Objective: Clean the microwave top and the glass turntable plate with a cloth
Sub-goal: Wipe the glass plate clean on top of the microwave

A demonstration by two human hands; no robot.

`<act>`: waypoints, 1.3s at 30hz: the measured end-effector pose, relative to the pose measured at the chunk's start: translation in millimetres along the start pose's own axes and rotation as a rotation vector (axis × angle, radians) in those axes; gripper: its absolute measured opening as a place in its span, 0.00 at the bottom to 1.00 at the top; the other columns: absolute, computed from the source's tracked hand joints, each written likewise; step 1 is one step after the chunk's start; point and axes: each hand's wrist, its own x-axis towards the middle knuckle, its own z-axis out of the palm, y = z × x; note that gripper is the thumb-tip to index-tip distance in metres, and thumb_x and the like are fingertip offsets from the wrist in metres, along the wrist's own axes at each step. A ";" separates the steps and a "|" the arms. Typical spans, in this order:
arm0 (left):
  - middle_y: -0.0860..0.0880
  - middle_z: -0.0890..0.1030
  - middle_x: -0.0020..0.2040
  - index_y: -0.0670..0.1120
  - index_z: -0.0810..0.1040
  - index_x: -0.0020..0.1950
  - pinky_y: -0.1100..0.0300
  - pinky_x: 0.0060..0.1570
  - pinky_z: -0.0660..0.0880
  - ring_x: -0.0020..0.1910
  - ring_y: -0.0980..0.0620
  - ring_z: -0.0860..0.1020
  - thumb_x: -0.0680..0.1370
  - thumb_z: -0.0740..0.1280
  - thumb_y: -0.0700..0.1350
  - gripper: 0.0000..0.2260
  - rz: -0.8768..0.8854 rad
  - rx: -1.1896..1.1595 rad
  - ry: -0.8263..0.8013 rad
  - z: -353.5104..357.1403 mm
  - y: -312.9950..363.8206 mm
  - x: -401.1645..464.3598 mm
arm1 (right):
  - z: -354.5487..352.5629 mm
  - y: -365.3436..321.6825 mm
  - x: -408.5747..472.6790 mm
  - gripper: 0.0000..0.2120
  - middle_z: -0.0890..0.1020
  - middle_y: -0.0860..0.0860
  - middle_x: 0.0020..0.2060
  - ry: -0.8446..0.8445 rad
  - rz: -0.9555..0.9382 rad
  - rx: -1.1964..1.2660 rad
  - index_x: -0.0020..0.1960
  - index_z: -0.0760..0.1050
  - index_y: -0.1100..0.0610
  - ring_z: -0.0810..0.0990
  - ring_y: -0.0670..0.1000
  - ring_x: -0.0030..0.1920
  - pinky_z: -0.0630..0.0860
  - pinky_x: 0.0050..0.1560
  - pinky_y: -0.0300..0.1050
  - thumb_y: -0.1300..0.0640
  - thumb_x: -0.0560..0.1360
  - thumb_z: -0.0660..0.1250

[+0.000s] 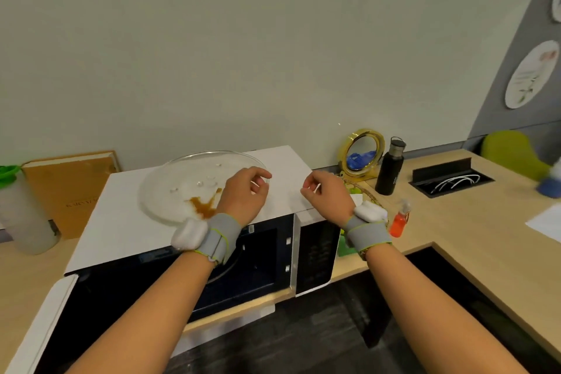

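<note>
Pale glossy wall panels rise behind a light wood counter [455, 222] that carries a microwave [212, 252] with a white top and its door swung open toward the camera. On the microwave's top lies the glass turntable plate [182, 188], flat, with a brown-orange smear [204, 205] on its near part and a few small clear bumps near its middle. The left hand [244, 193] hovers over the plate's right edge, its grip loosely curled and holding nothing. The right hand [326, 193] hangs over the microwave's right end, thumb and forefinger close together; whether they pinch anything I cannot tell. Both wrists wear grey straps with white pods. No cloth can be made out.

Right of the microwave stand a gold-framed round mirror [362, 152] and a black bottle [391, 168], with a small orange spray bottle [400, 220] nearer the counter's front. Left of the microwave sit a frosted bottle with a green cap [21, 209] and a brown flat box [69, 191] leaning on the wall
</note>
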 end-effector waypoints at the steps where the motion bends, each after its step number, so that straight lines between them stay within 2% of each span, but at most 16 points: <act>1: 0.53 0.74 0.40 0.44 0.80 0.53 0.66 0.42 0.70 0.36 0.56 0.72 0.76 0.63 0.36 0.10 0.007 -0.004 -0.024 11.5 5.2 1.4 | -8.1 9.2 -3.1 0.03 0.74 0.48 0.36 0.024 0.016 -0.006 0.44 0.78 0.60 0.69 0.43 0.33 0.64 0.38 0.38 0.60 0.72 0.67; 2: 0.52 0.74 0.42 0.44 0.80 0.54 0.65 0.44 0.71 0.37 0.54 0.73 0.76 0.63 0.37 0.10 0.014 -0.003 -0.044 21.8 9.7 2.7 | -15.1 18.0 -5.6 0.03 0.74 0.48 0.35 0.037 0.027 -0.012 0.43 0.78 0.60 0.68 0.41 0.32 0.64 0.37 0.38 0.61 0.72 0.67; 4: 0.50 0.75 0.45 0.44 0.81 0.54 0.63 0.48 0.70 0.40 0.52 0.73 0.76 0.63 0.37 0.10 0.014 0.008 -0.077 41.0 17.9 3.6 | -28.1 36.7 -10.1 0.03 0.75 0.49 0.35 0.040 0.046 -0.019 0.42 0.77 0.61 0.69 0.45 0.33 0.64 0.38 0.39 0.61 0.72 0.67; 8: 0.50 0.74 0.47 0.45 0.81 0.56 0.64 0.49 0.69 0.44 0.52 0.74 0.77 0.63 0.38 0.11 -0.001 0.057 -0.139 77.3 29.6 7.4 | -46.9 73.5 -15.8 0.03 0.76 0.50 0.36 0.033 0.068 -0.033 0.40 0.76 0.58 0.72 0.49 0.37 0.68 0.39 0.42 0.61 0.72 0.67; 11: 0.47 0.75 0.50 0.45 0.81 0.56 0.58 0.58 0.71 0.47 0.52 0.74 0.77 0.64 0.39 0.11 -0.030 0.106 -0.158 105.1 37.3 16.5 | -56.1 104.4 -16.6 0.03 0.77 0.51 0.36 0.001 0.084 -0.054 0.41 0.77 0.61 0.73 0.50 0.39 0.72 0.42 0.47 0.61 0.72 0.67; 15: 0.42 0.74 0.58 0.46 0.79 0.59 0.57 0.64 0.63 0.61 0.43 0.71 0.77 0.64 0.41 0.12 -0.092 0.220 -0.104 140.7 48.2 33.0 | -60.0 151.8 -15.2 0.04 0.82 0.57 0.43 -0.279 0.100 -0.143 0.45 0.78 0.60 0.74 0.50 0.41 0.72 0.44 0.45 0.60 0.73 0.66; 18: 0.42 0.71 0.61 0.47 0.76 0.63 0.56 0.65 0.62 0.66 0.42 0.65 0.77 0.63 0.43 0.14 -0.145 0.328 -0.099 164.9 53.4 42.1 | -56.3 183.2 -11.2 0.04 0.83 0.56 0.48 -0.435 0.080 -0.198 0.47 0.78 0.58 0.77 0.52 0.45 0.73 0.47 0.45 0.59 0.74 0.65; 22: 0.43 0.69 0.62 0.46 0.73 0.67 0.55 0.64 0.66 0.66 0.43 0.64 0.78 0.62 0.45 0.17 -0.221 0.454 -0.036 182.1 43.7 40.6 | -39.0 213.8 -5.1 0.09 0.82 0.56 0.51 -0.547 0.054 -0.239 0.52 0.78 0.60 0.79 0.55 0.53 0.71 0.46 0.43 0.58 0.75 0.64; 26: 0.44 0.68 0.64 0.46 0.70 0.69 0.54 0.64 0.65 0.65 0.44 0.65 0.79 0.59 0.47 0.19 -0.253 0.581 -0.023 188.9 44.8 38.2 | -16.3 227.1 -0.1 0.11 0.80 0.58 0.54 -0.639 -0.031 -0.356 0.55 0.77 0.60 0.77 0.58 0.57 0.73 0.51 0.45 0.57 0.76 0.62; 30: 0.45 0.66 0.66 0.47 0.68 0.71 0.54 0.65 0.64 0.66 0.44 0.64 0.79 0.58 0.47 0.20 -0.301 0.664 -0.033 192.4 50.6 40.5 | 4.2 226.0 3.6 0.15 0.76 0.60 0.58 -0.682 -0.121 -0.487 0.60 0.71 0.61 0.75 0.59 0.59 0.73 0.54 0.49 0.56 0.76 0.62; 33: 0.45 0.66 0.67 0.47 0.67 0.71 0.53 0.66 0.63 0.67 0.44 0.63 0.79 0.57 0.47 0.20 -0.301 0.685 -0.041 193.0 51.3 38.7 | 15.4 229.5 5.6 0.18 0.74 0.59 0.60 -0.699 -0.111 -0.577 0.63 0.67 0.60 0.72 0.59 0.62 0.73 0.57 0.51 0.52 0.76 0.62; 36: 0.45 0.66 0.67 0.47 0.68 0.71 0.54 0.66 0.63 0.67 0.44 0.63 0.79 0.57 0.46 0.20 -0.298 0.664 -0.038 193.1 53.7 38.2 | 21.7 233.6 8.4 0.17 0.75 0.58 0.60 -0.756 -0.119 -0.675 0.62 0.70 0.59 0.73 0.59 0.62 0.73 0.58 0.51 0.51 0.76 0.62; 39: 0.45 0.66 0.67 0.47 0.68 0.71 0.54 0.66 0.63 0.66 0.45 0.63 0.79 0.57 0.46 0.20 -0.309 0.666 -0.029 194.1 51.6 38.9 | 22.5 235.4 16.4 0.14 0.77 0.59 0.59 -0.791 -0.092 -0.654 0.60 0.74 0.60 0.76 0.59 0.61 0.74 0.56 0.49 0.55 0.77 0.62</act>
